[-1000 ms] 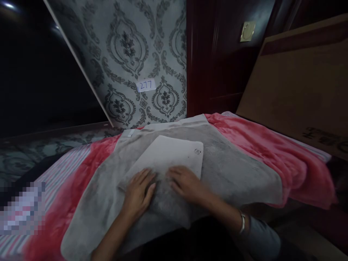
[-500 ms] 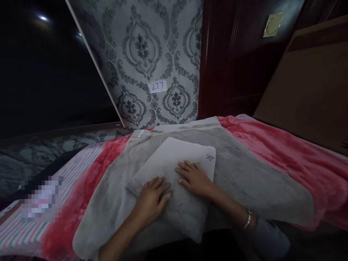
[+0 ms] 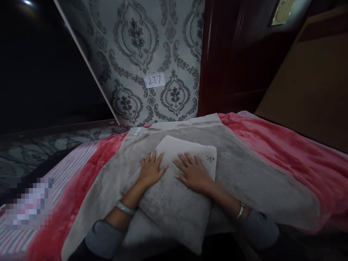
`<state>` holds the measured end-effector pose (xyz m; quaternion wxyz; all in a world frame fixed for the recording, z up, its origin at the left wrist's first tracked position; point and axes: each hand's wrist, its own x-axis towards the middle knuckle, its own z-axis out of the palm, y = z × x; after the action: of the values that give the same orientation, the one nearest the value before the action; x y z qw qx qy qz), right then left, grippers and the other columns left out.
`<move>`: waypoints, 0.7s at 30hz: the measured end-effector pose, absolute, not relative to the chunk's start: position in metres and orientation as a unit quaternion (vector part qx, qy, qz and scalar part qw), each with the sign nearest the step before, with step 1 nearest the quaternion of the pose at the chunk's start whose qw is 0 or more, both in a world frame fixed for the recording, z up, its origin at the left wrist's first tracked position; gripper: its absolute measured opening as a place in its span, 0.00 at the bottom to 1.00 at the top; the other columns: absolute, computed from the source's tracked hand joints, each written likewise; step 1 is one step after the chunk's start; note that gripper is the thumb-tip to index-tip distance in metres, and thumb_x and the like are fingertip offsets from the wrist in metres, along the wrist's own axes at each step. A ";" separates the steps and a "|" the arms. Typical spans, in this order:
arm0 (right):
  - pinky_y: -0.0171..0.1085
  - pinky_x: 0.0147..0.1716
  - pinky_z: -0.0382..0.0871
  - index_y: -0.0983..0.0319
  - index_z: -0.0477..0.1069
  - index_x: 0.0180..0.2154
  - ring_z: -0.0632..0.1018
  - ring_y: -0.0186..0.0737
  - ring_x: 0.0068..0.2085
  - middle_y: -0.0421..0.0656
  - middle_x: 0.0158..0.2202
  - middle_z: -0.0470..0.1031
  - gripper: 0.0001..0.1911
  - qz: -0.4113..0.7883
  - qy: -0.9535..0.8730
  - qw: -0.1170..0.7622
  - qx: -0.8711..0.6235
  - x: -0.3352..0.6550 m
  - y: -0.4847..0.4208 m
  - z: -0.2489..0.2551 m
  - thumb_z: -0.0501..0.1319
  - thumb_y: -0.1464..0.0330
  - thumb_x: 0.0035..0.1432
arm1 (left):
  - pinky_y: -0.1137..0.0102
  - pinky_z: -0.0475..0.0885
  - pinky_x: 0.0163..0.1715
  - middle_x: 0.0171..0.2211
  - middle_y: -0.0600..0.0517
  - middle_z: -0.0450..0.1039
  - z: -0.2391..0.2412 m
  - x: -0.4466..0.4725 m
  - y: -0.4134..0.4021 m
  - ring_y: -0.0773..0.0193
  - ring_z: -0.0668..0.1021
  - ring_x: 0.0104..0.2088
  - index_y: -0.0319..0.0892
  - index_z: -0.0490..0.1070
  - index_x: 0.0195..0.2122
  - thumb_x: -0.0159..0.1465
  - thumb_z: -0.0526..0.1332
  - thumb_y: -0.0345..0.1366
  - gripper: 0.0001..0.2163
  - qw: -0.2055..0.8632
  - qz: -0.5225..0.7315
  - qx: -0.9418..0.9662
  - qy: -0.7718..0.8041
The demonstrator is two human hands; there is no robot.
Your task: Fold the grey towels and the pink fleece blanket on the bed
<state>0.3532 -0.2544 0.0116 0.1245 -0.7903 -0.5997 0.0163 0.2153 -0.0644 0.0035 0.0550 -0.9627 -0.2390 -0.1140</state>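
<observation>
A flat, roughly square piece of grey plush cloth (image 3: 182, 210), with a small dark emblem near its far right corner, lies at an angle in front of me. It could be a cushion cover or a folded cloth; I cannot tell which. On its left part my left hand (image 3: 152, 169) rests palm down, fingers spread. My right hand (image 3: 193, 172) is also spread flat on it, to the left of and below the emblem. Under the piece lies a larger grey plush blanket (image 3: 255, 185), its near edge partly hidden by my arms.
Beneath the grey blanket spreads a red plush blanket (image 3: 288, 156) over a striped sheet (image 3: 70, 170). A dark screen-like panel (image 3: 49, 72) stands at left, a cardboard sheet (image 3: 307, 87) at right. A paper label (image 3: 154, 80) reading 277 is on the patterned wall (image 3: 174, 54).
My left hand has moved away from me across the cloth and its fingers have spread wide. The right hand stays in nearly the same place. The view has shifted slightly.
</observation>
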 end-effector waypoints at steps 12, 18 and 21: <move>0.62 0.67 0.49 0.53 0.53 0.72 0.52 0.58 0.72 0.46 0.74 0.48 0.34 -0.026 -0.582 0.090 -0.808 0.417 -0.217 0.018 0.50 0.48 0.71 | 0.41 0.60 0.62 0.73 0.39 0.48 0.017 0.217 -0.071 0.36 0.58 0.70 0.49 0.52 0.73 0.71 0.51 0.53 0.31 0.063 -0.033 -0.960 -0.272; 0.61 0.66 0.50 0.52 0.52 0.72 0.53 0.58 0.71 0.45 0.74 0.48 0.35 -0.038 -0.581 0.087 -0.809 0.418 -0.218 0.006 0.47 0.46 0.71 | 0.41 0.59 0.63 0.73 0.39 0.48 0.018 0.219 -0.072 0.36 0.58 0.70 0.49 0.53 0.72 0.70 0.52 0.53 0.31 0.040 -0.036 -0.960 -0.275; 0.60 0.67 0.50 0.52 0.51 0.72 0.53 0.58 0.71 0.46 0.74 0.47 0.34 -0.031 -0.579 0.073 -0.812 0.420 -0.218 0.010 0.47 0.47 0.71 | 0.41 0.57 0.65 0.73 0.38 0.50 0.023 0.218 -0.071 0.36 0.57 0.70 0.46 0.56 0.71 0.71 0.53 0.52 0.31 0.023 -0.059 -0.964 -0.258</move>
<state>0.4202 -0.2184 0.0104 0.0730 -0.8118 -0.5785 -0.0315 0.2185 -0.0711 0.0225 0.0230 -0.9641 -0.2580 -0.0589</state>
